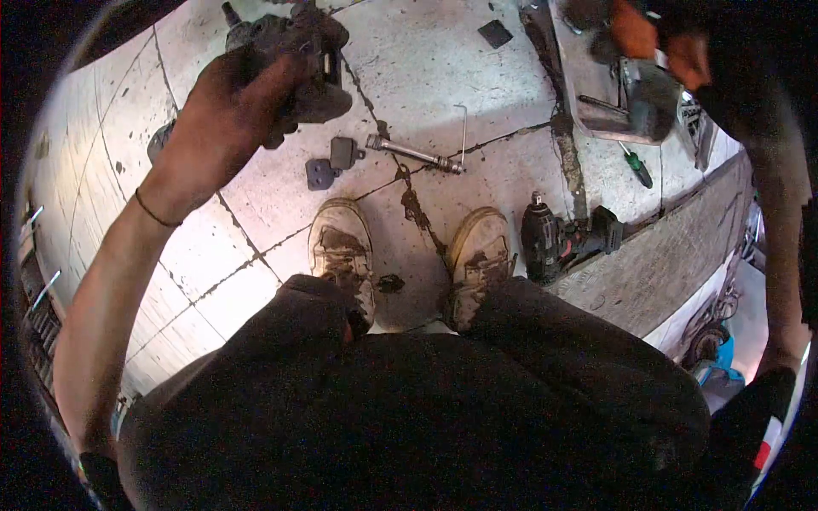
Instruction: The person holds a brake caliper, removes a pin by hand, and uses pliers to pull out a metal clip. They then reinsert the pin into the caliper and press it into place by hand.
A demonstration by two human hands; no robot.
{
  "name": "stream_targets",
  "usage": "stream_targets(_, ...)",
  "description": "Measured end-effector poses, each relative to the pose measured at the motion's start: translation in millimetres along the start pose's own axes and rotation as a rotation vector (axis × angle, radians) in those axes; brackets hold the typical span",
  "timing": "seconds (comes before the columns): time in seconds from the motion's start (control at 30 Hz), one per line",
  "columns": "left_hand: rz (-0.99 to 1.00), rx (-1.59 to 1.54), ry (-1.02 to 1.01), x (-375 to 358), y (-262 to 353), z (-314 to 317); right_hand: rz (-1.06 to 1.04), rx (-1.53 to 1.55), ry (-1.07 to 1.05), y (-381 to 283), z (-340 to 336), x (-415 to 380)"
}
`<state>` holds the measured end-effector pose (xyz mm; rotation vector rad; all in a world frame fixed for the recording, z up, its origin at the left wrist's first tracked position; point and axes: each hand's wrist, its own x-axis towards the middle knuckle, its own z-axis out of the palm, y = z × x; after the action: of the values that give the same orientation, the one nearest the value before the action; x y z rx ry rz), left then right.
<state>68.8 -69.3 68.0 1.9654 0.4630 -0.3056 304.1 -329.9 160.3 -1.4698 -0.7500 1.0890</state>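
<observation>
My left hand (215, 119) is closed around a dark, greasy brake caliper (319, 64) and holds it above the floor at the upper left. Below it, two brake pads (345, 153) lie on the tiles. My right hand (688, 60), blurred and partly in shadow, reaches over a metal tray (618, 134) at the upper right. Its fingers are too smeared to show whether they hold anything. Inside the tray, near that hand, are a metal tool (603, 106) and other parts I cannot make out.
A steel socket-wrench bar (415, 153) and a thin bent rod (464, 132) lie before my shoes (341, 247). Right of my feet sits a black impact wrench (542, 238) beside a worn board (656, 264). A green screwdriver (637, 166) rests below the tray.
</observation>
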Motion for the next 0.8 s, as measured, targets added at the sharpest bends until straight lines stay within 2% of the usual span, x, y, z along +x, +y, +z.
stream_targets(0.07,-0.056,0.01,0.024,-0.4,-3.0,-0.2,-0.009,0.006,-0.025,-11.0,38.5,16.7)
stream_targets(0.13,-0.038,0.028,-0.039,2.7,-3.7,-6.3,0.003,0.122,-0.031,-9.1,61.8,36.5)
stream_targets(0.27,-0.058,-0.029,0.048,-3.4,-5.5,-3.4,-0.101,0.302,-0.002,8.3,74.8,57.9)
stream_targets(0.43,-0.121,0.014,0.153,-4.7,-9.1,8.3,-0.259,0.722,0.033,40.9,80.0,67.7)
stream_targets(0.5,-0.019,-0.188,0.145,-1.2,-9.9,14.0,-0.332,0.942,-0.018,52.0,80.0,71.4)
stream_targets(0.53,-0.03,-0.141,0.117,1.5,-20.0,10.3,-0.369,1.102,-0.091,56.4,80.3,74.1)
stream_targets(0.57,-0.082,-0.233,0.167,0.6,-11.6,15.0,-0.333,0.696,0.184,45.7,100.3,73.7)
stream_targets(0.6,-0.023,-0.146,0.214,2.5,-21.9,17.1,-0.367,0.72,0.164,41.3,108.1,74.5)
stream_targets(0.63,-0.081,-0.205,0.159,4.7,-16.1,13.2,-0.505,0.318,0.184,39.9,112.2,74.9)
stream_targets(0.67,-0.046,-0.323,0.178,0.0,-11.7,15.2,-0.624,-0.09,0.221,41.9,111.8,75.2)
stream_targets(0.7,-0.016,-0.388,0.15,-0.9,-5.1,15.1,-0.65,0.602,-0.072,74.9,95.4,93.8)
stream_targets(0.73,0.051,-0.491,0.086,0.1,-4.6,14.5,-0.676,0.615,-0.08,80.7,101.2,99.0)
stream_targets(0.8,0.055,-0.61,0.079,-1.7,-5.4,14.3,-1.058,0.282,0.012,90.9,107.9,105.4)
